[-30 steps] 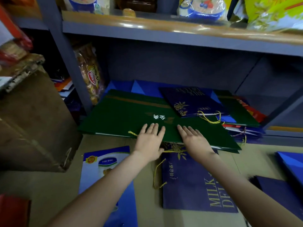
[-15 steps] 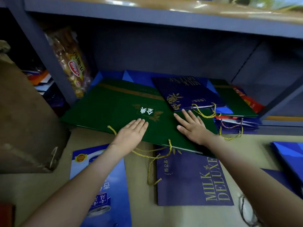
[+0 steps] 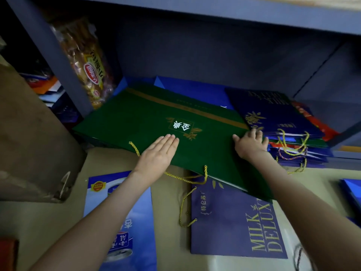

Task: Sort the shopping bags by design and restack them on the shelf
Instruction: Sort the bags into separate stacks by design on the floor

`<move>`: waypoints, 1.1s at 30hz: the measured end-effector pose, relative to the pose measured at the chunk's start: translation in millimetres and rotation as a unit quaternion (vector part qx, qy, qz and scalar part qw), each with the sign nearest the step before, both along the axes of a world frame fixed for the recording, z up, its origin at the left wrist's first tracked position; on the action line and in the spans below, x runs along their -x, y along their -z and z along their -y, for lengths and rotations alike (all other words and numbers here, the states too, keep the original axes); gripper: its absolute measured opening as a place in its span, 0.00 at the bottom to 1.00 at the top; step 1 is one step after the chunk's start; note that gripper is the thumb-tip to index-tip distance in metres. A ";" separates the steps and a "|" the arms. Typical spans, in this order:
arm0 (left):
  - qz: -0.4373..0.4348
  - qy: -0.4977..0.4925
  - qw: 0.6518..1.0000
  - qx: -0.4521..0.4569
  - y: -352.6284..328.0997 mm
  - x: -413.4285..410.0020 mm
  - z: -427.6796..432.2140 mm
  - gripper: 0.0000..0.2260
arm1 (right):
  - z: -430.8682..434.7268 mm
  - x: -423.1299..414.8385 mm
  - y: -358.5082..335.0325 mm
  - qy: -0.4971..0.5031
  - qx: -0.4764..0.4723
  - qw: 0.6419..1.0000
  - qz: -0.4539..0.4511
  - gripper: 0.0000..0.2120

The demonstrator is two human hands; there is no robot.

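Green bag [image 3: 146, 118], far corner under navy bag [image 3: 273, 114]

A clear packet of snacks [image 3: 88, 63] with a red oval label stood on end at the far left. Nearer, a big brown cardboard box [image 3: 35, 137] sat on the tan floor [image 3: 170, 202], left side. A dark cord [image 3: 298, 257] lay near right.

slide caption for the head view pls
Left hand and right hand rest on a green bag overhanging the shelf, beside navy bags.
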State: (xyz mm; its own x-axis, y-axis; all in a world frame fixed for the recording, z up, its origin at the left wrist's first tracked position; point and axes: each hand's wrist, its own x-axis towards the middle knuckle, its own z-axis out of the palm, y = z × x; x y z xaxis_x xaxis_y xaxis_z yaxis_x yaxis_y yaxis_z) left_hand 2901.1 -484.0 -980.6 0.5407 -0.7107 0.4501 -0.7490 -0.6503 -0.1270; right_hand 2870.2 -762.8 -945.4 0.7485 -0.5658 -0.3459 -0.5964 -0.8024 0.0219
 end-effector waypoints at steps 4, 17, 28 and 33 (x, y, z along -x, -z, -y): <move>0.035 -0.002 0.998 0.043 -19.6 -1.3 3.7 0.21 | -33.6 39.3 -50.4 -0.171 -0.138 0.970 0.102 0.33; 0.107 0.008 0.985 0.139 -109.5 43.0 -17.2 0.19 | -119.7 107.0 -109.6 -0.350 0.135 0.898 0.230 0.44; 0.160 0.057 0.971 0.170 -141.7 75.9 36.2 0.17 | -67.1 149.7 -130.5 -0.300 0.247 0.848 0.362 0.27; 0.107 0.143 0.971 0.159 -116.3 116.5 100.1 0.12 | -10.6 222.9 -113.5 -0.188 0.192 0.926 0.266 0.22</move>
State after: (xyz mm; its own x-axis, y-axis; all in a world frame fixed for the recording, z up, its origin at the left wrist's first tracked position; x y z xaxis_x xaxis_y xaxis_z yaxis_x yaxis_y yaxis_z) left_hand 2784.5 -584.1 -864.3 0.2113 -0.6250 0.7515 -0.8832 -0.4514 -0.1270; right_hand 2647.3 -752.2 -831.9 0.9242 -0.2357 0.3005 -0.2852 -0.9492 0.1329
